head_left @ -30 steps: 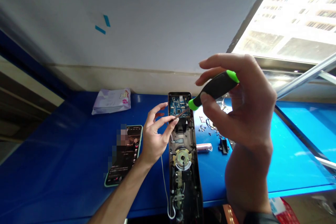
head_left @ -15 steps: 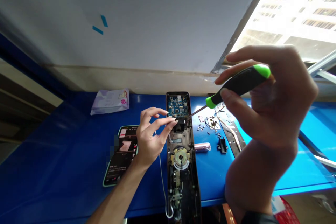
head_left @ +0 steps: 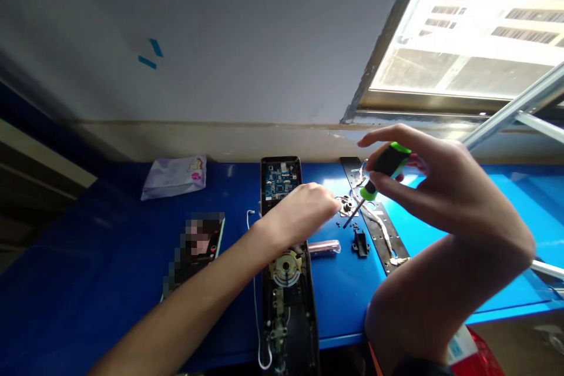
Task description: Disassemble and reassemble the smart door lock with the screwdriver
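My right hand grips a screwdriver with a black and green handle, held between thumb and fingers. Its shaft slants down to the left, the tip close to several tiny dark screws on the blue table. My left hand stretches across a long dark lock housing, back of the hand upward, reaching towards the screws; its fingertips are hidden. Inside the housing, a blue circuit board lies at the far end and a round metal disc nearer me.
Right of the housing lie a pink cylinder, a black plastic bracket, a small metal part and a black plate with a taped cable. At left are a phone and a lilac packet. A white cable runs beside the housing.
My left hand has left the black piece in the housing and moved right across it. The screwdriver has come down and right, away from the housing. The view has shifted slightly.
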Action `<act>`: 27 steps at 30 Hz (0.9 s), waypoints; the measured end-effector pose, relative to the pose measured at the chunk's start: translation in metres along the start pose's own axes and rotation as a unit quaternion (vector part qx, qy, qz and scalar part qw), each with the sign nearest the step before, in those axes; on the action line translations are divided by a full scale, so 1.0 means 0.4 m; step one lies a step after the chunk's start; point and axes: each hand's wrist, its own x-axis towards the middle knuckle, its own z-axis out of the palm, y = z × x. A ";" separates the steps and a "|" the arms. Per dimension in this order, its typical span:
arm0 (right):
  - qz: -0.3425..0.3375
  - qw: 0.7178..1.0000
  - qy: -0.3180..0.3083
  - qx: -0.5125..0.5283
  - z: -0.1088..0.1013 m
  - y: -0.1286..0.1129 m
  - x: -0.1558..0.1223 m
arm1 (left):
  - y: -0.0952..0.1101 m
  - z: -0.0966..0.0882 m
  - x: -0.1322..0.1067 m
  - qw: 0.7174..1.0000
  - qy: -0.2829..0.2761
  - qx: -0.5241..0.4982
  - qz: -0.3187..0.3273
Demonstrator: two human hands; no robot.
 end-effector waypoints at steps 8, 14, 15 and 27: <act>0.053 0.997 -0.051 0.002 -0.010 0.054 0.003 | 0.004 0.076 0.114 0.994 -0.099 0.035 -0.015; 0.075 0.995 -0.046 0.043 -0.027 0.073 -0.005 | 0.005 0.100 0.130 0.986 -0.147 0.068 -0.028; 0.074 0.995 -0.047 0.049 -0.029 0.076 -0.006 | 0.005 0.098 0.130 0.985 -0.152 0.072 -0.030; 0.099 0.993 -0.039 0.046 -0.037 0.097 -0.016 | 0.006 0.061 0.157 0.963 -0.237 0.114 -0.060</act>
